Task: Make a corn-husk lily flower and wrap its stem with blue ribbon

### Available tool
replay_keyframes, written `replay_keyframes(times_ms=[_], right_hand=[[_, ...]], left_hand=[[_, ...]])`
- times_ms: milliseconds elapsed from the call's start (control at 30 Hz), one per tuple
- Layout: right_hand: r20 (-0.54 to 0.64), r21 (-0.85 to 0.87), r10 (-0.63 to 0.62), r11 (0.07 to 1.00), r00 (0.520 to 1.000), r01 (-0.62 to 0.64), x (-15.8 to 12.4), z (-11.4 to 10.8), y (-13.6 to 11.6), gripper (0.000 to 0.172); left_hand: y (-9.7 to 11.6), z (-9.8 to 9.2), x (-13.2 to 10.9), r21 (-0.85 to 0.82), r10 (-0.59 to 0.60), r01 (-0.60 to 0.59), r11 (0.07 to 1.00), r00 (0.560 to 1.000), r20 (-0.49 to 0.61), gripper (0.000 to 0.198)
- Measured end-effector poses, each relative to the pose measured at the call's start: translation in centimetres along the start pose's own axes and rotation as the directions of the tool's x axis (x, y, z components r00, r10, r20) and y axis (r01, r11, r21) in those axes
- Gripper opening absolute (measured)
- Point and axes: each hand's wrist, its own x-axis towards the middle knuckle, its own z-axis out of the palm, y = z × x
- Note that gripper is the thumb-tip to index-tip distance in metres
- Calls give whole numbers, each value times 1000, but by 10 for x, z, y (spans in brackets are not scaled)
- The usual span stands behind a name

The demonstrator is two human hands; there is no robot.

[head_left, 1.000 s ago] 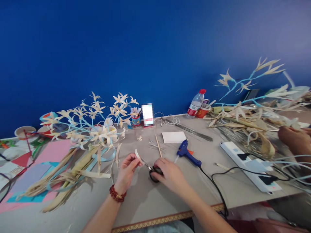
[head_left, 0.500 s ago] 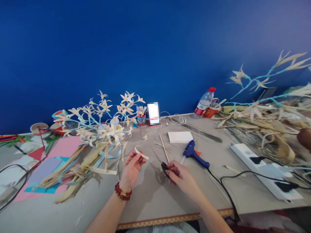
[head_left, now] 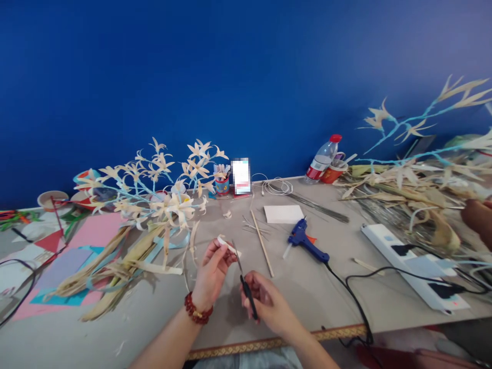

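narrow gap between wooden stick (head_left: 262, 243) and glue gun (head_left: 310, 245), white card (head_left: 283, 214) behind

Around the wrist of your left hand (head_left: 211, 271) sits a bracelet (head_left: 198, 310) of dark red beads in several rows, with a gold-coloured piece (head_left: 198, 314) among them. Your forearms (head_left: 165, 341) are bare; pale grey fabric (head_left: 240, 361) shows at your lap.

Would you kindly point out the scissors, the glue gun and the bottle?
Scissors (head_left: 248, 291), head view: on the black handle.
Glue gun (head_left: 303, 240), head view: on the blue body.
Bottle (head_left: 319, 166), head view: on the label.
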Motion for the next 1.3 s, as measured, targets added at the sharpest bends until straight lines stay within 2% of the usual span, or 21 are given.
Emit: replay_keyframes(times_ms=[233,633,733,933,1067,1167,1233,1300], right_hand=[[-4,1,26,1000,1000,-26,4,0,-5,38],[-72,-164,94,981,993,-105,3,-3,-13,36],[-65,-217,65,973,996,-78,4,-7,-9,36],[-50,-412,-71,910,996,44,8,-19,1,34],[-70,-481,-109,874,992,62,8,-23,0,35],[-132,-395,-95,918,987,36,8,-20,-4,37],[-183,-223,-59,975,981,17,9,-15,-9,35],[-232,-48,-61,998,971,51,12,-7,-17,36]], left_hand=[[1,3,-2,58,11,-11,998,1000,8,11],[0,0,1,119,19,-19,993,1000,2,14],[-1,-2,2,119,17,-17,993,1000,3,12],[-2,-5,3,151,13,-12,989,1000,-8,10],[-1,-6,3,162,23,-21,987,1000,-12,11],[1,-5,3,172,23,-25,985,1000,16,8],[2,-5,2,179,13,-19,984,999,38,7],[1,-4,0,179,-5,-3,984,999,45,7]])
